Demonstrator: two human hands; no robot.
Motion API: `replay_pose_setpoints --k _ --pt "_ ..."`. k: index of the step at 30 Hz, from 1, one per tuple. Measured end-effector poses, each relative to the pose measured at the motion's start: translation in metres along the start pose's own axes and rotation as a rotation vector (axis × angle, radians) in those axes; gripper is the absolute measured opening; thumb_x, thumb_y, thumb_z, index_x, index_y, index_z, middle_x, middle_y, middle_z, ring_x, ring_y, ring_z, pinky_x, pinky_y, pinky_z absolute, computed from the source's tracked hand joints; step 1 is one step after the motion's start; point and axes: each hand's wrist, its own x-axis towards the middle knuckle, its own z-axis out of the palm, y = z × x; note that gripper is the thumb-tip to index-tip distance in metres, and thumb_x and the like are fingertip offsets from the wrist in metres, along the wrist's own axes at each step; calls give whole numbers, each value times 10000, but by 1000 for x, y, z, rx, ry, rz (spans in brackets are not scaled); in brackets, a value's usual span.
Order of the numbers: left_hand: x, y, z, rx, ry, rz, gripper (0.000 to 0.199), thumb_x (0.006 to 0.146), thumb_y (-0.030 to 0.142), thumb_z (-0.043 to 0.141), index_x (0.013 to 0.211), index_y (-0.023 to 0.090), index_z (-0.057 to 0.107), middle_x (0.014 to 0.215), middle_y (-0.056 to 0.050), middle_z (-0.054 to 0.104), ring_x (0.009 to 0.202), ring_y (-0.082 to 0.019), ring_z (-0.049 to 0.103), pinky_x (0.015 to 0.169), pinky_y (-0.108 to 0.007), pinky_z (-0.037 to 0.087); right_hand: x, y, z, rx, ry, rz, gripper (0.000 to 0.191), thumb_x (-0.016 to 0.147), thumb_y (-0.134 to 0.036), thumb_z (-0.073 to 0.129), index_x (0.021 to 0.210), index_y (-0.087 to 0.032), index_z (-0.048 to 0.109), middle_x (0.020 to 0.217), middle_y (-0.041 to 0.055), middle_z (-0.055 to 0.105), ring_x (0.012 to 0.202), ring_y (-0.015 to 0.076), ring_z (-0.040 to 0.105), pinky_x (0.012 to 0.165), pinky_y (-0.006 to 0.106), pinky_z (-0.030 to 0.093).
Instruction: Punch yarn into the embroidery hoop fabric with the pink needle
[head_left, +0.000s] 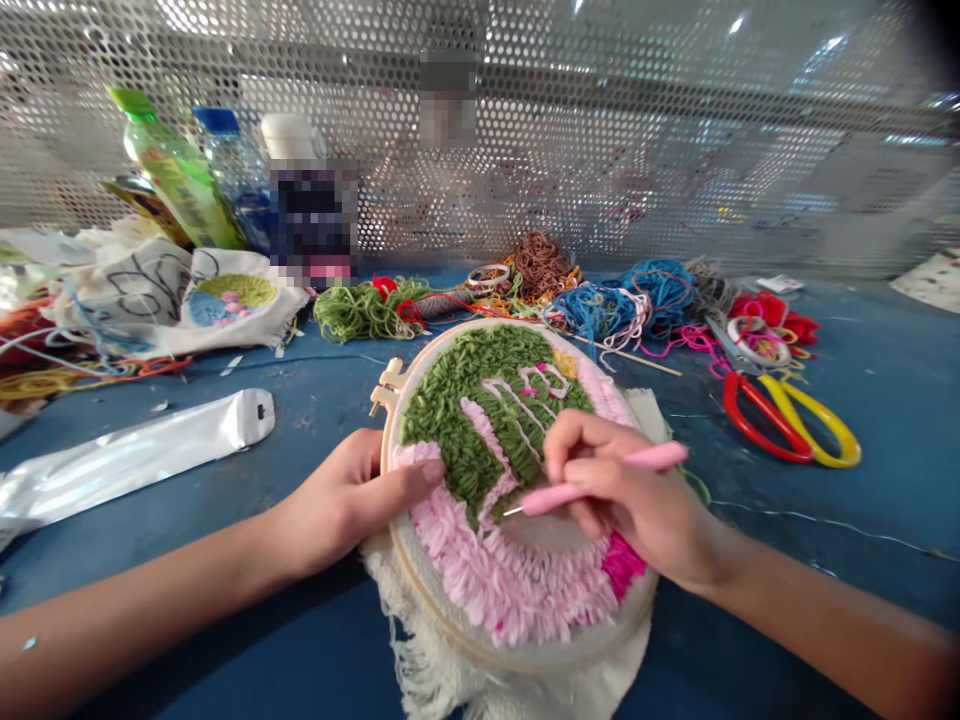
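A round embroidery hoop (pixel 420 590) stands tilted toward me, its cloth worked with green, pink and magenta yarn. My left hand (pixel 360 490) grips its left rim, thumb on the pink loops in front and the other fingers hidden behind. Held in my right hand (pixel 630 490) is a pink-handled punch needle (pixel 555 497). Its thin metal tip points left, close to the lower end of a pale pink stitched line. Whether the tip touches the cloth I cannot tell. A bare patch of fabric shows below the needle, and frayed cloth hangs under the hoop.
Red-and-yellow-handled scissors (pixel 769 425) lie at the right. Behind the hoop are green yarn (pixel 367 310), brown yarn (pixel 544 262) and blue yarn (pixel 652 290). A silvery packet (pixel 142 460) lies left. Bottles (pixel 176 170) stand by the perforated metal screen (pixel 600 130).
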Motion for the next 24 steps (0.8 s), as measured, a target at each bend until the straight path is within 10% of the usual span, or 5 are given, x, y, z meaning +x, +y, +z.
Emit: replay_pose_setpoints --k 9,17,24 --pt "1 -3 -2 48 12 -7 389 758 505 690 669 126 698 638 -54 709 537 -164 622 475 -197 496 -1 5 -10 60 161 -28 131 794 -225 497 685 -194 564 445 -64 427 367 73 302 417 234 226" --pt "1 -3 -2 41 -20 -8 354 749 471 710 673 125 689 656 -64 712 580 -191 652 531 -235 535 -6 -6 6 -320 -148 -5 60 840 -197 550 811 -197 602 621 -31 556 543 100 474 503 226 352" --pt "1 -2 -1 21 -16 -2 407 749 531 707 723 125 719 674 -59 719 626 -189 657 550 -220 532 2 3 -12 110 166 -55 155 775 -218 486 644 -181 561 474 -59 443 342 54 310 402 230 235"
